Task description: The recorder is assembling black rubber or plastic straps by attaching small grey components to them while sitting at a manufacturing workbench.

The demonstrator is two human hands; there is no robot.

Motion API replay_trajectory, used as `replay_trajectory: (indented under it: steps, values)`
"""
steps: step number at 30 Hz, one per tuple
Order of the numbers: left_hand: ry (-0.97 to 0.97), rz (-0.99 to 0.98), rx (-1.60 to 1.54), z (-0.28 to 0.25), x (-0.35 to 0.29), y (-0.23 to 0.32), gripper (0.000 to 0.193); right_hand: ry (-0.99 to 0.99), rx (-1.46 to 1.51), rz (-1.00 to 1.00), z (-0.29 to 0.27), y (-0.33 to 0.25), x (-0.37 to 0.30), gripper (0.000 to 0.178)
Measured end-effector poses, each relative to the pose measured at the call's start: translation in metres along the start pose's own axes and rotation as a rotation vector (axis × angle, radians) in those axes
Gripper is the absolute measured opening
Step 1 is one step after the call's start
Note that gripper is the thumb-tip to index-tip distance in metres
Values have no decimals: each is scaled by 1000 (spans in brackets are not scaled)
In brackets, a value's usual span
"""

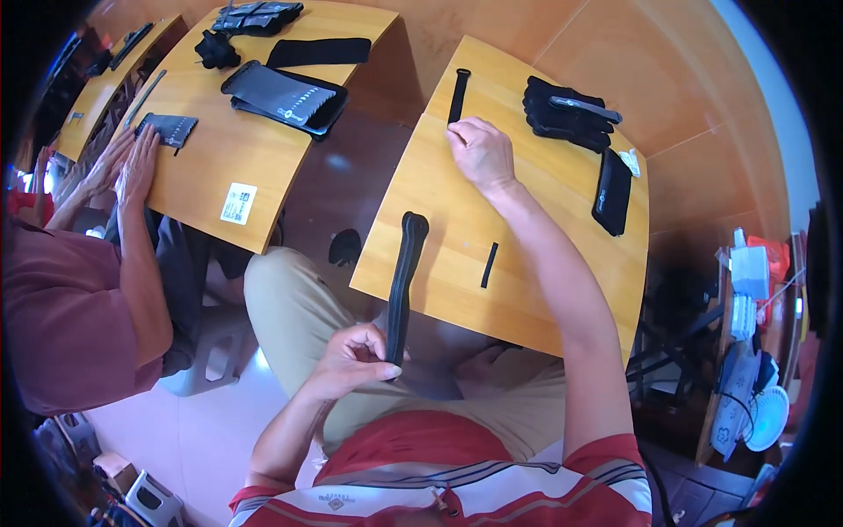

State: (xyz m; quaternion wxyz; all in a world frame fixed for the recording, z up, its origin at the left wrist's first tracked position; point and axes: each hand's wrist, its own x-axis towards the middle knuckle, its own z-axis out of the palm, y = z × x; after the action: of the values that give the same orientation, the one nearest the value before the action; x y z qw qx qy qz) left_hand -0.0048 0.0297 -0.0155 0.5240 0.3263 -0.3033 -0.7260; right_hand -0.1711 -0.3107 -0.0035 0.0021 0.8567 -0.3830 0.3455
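Long, black, round-ended band between left fingers

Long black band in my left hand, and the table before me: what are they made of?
Long black band: matte, probably fabric webbing by its lengthwise lines, though rubber is possible. Table: smooth wood or wood-look laminate, judging by its yellow-brown, faintly grained top.
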Motion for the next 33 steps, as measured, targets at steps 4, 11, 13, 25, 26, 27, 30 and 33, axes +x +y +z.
replay_trajectory:
  steps: [4, 11, 13, 25, 26, 27, 30, 33]
  values:
    - [-14, -3, -22, -4, 4, -4, 24, -89, -48, -21, 1, -12, 2, 12]
    - [-15, 7, -60, 3, 13, -2, 25, -162, -44, -19, -3, -24, -1, 14]
    - [-2, 19, -68, 4, 13, -2, 26, -169, -45, -26, -6, -27, -2, 15]
    - [84, 150, -72, 11, 20, 1, 22, -231, -25, 16, -26, -39, -8, 22]
    - [83, 150, -70, 13, 21, 4, 22, -177, 19, 31, -34, -43, -10, 21]
    - [99, 164, -83, 16, 21, 7, 22, -125, 70, 43, -42, -49, -12, 21]
    - [127, 219, -62, 21, 23, 10, 20, -62, 292, -1, -83, -85, -41, 20]
    - [173, 259, -56, 37, 22, 19, 16, -121, 466, -66, -132, -131, -87, 23]
